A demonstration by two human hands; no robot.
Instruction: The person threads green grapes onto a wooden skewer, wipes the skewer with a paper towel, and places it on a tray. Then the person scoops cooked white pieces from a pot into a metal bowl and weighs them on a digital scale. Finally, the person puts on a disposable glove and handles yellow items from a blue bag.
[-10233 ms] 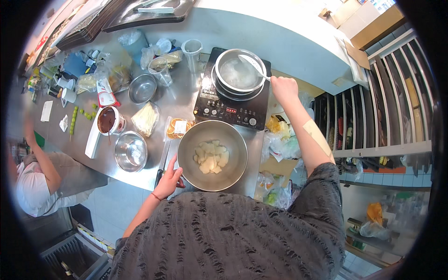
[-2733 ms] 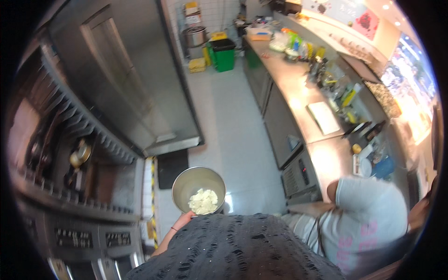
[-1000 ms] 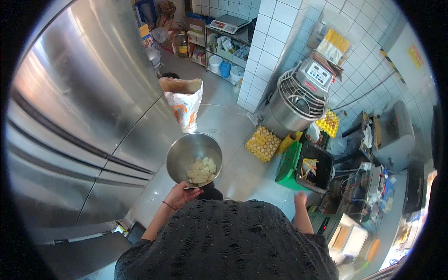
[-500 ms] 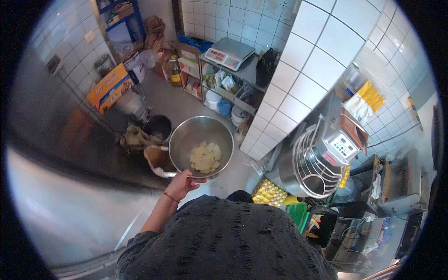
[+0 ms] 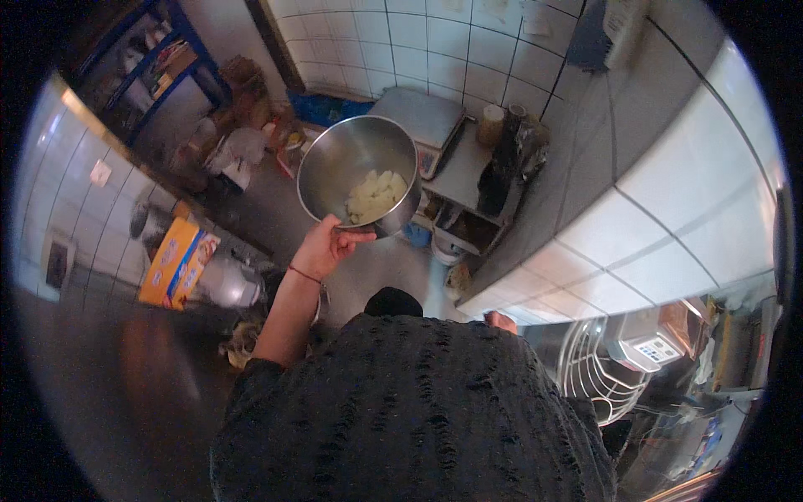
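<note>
My left hand grips the near rim of a deep stainless steel bowl, thumb over the edge and fingers curled outside. The bowl is tilted so its inside shows. Pale yellowish chunks lie in a heap at its bottom; I cannot tell what food they are. Only a small part of my right hand shows past the dark top, close to the foot of the tiled pillar. Its fingers are too hidden to read.
A scale stands on a metal shelf unit ahead. To the right are the white tiled pillar and a mixer with a wire guard. An orange carton stands at left, before a blue rack.
I have moved forward past the mixer, towards the shelf unit. The bowl, still in my left hand, now appears higher, in front of the scale. Part of my right hand has come into view.
</note>
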